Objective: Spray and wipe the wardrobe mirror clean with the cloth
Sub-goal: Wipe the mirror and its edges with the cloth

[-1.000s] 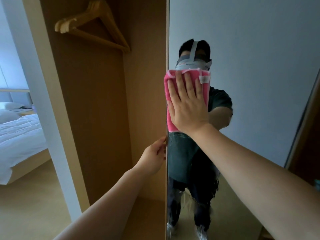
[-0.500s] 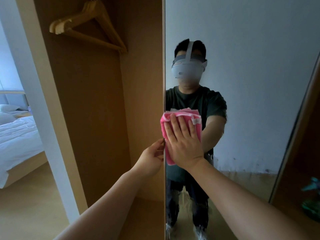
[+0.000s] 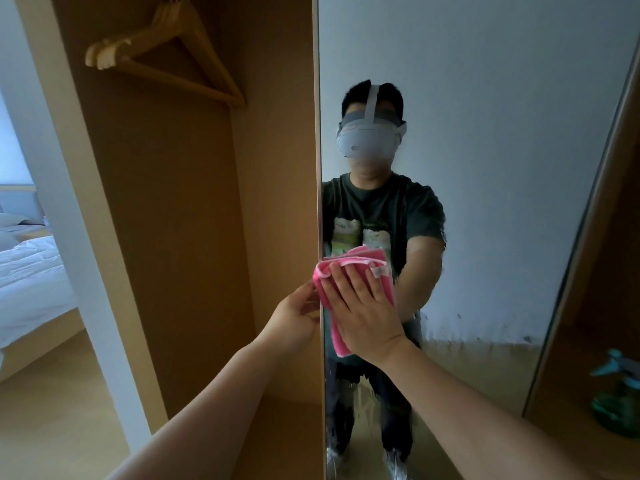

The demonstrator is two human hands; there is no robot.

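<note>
The wardrobe mirror (image 3: 502,168) fills the right half of the view on an open door. My right hand (image 3: 363,306) lies flat on a folded pink cloth (image 3: 349,263) and presses it against the glass near the door's left edge, at chest height. My left hand (image 3: 294,317) grips that edge of the door just left of the cloth. Wet streaks and droplets show on the lower glass (image 3: 360,393). A teal spray bottle (image 3: 616,400) stands at the far right, dim and partly cut off.
The open wardrobe compartment (image 3: 194,237) lies to the left, with wooden hangers (image 3: 166,50) on the rail above. A white door frame (image 3: 69,220) and a bed with white bedding (image 3: 27,271) are farther left. A person's reflection shows in the mirror.
My right hand has slid the pink cloth down the mirror from head height to chest height along the left edge. My left hand has kept its hold on the door edge.
</note>
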